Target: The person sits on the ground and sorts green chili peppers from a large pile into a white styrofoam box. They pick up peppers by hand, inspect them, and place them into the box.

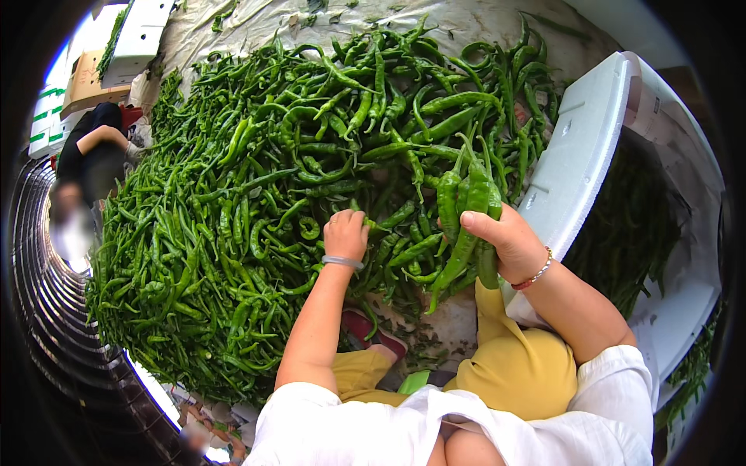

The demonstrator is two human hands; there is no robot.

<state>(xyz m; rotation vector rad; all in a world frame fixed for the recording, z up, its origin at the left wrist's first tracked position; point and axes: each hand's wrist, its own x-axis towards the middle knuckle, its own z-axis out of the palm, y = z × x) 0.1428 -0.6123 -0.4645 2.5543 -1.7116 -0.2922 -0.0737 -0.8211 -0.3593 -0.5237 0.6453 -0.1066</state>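
Note:
A large heap of long green chili peppers [245,209] spreads over the ground before me. My right hand [518,242] grips a small bunch of green chili peppers [475,186], their stems upward and the thumb across the front. That hand is beside the near wall of a white foam box [577,145]. Down at the heap's near middle is my left hand [345,233], its back toward me and its fingers bent among the peppers. One pepper shows by its fingertips, but whether the fingers hold it is hidden.
Dark green contents [623,215] lie in the shaded foam box, which has a pale liner. Pale sheeting [233,29] extends behind the heap. A person in dark clothes [96,145] is at the far left, near stacked boxes [87,76]. My red shoe [373,332] rests at the heap's edge.

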